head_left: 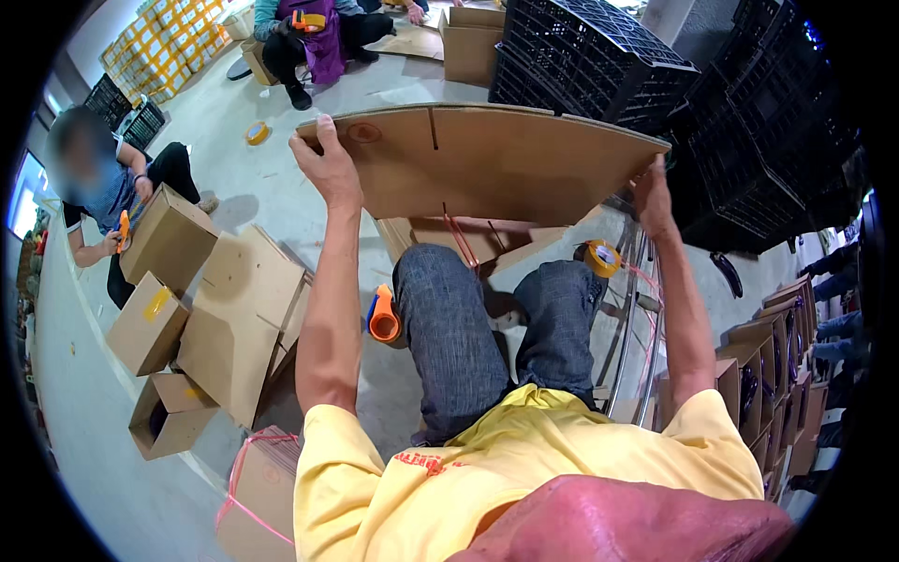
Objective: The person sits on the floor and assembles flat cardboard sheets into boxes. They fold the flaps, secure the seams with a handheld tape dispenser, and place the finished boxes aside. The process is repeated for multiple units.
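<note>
Brown cardboard sheet [524, 169] — reddish ring mark [365, 133]; orange tape dispenser [376, 309]; yellow shirt [552, 450]; blue jeans [445, 328]; black lattice crates [599, 61]

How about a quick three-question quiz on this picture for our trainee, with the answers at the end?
1. True or false: the left hand and the right hand hold opposite ends of the same flat cardboard piece.

2. What is the main colour of the tape dispenser beside the left leg?
a) green
b) orange
c) white

3. What is tied around the cardboard bundle at the lower left of the picture?

Key: 1. True. 2. b. 3. Pink string.
</note>
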The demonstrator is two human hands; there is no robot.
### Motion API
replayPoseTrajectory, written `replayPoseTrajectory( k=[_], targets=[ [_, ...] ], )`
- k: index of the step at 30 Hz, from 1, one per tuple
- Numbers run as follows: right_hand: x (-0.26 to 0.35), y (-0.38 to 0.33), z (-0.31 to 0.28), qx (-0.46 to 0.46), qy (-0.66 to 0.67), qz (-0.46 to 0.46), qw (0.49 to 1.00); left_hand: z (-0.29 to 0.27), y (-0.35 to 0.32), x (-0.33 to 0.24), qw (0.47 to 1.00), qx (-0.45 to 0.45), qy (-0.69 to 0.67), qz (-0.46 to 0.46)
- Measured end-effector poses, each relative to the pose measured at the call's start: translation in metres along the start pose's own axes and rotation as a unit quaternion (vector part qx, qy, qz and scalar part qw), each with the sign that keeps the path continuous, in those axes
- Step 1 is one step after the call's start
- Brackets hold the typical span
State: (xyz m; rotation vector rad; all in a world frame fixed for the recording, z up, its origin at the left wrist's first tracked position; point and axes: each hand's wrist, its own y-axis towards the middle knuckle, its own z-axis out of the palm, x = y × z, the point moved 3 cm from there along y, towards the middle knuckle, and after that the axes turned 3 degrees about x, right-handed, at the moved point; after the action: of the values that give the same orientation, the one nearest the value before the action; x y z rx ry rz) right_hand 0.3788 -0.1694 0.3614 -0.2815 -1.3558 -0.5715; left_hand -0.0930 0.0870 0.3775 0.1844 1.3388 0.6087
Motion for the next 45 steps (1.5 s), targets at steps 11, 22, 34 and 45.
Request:
replayPoseTrajectory(
  k=[11,22,34,45],
  targets=[
    [0.117,-0.005,0.020,0.335,-0.337,0.082,0.876,0.044,-0.002,-0.012,0.996,0.033,-0.004,-0.080],
    [0.106,0.029,0.039,0.420,-0.337,0.109,0.836,0.027,0.003,-0.012,0.987,0.132,-0.010,-0.094],
    [0.119,-0.010,0.097,0.489,-0.576,-0.081,0.650,0.028,-0.021,-0.031,0.981,0.085,0.037,-0.169],
    [0.137,0.105,0.124,0.255,-0.610,-0.016,0.750,0.023,0.041,-0.094,0.809,0.386,0.403,0.186]
  ],
)
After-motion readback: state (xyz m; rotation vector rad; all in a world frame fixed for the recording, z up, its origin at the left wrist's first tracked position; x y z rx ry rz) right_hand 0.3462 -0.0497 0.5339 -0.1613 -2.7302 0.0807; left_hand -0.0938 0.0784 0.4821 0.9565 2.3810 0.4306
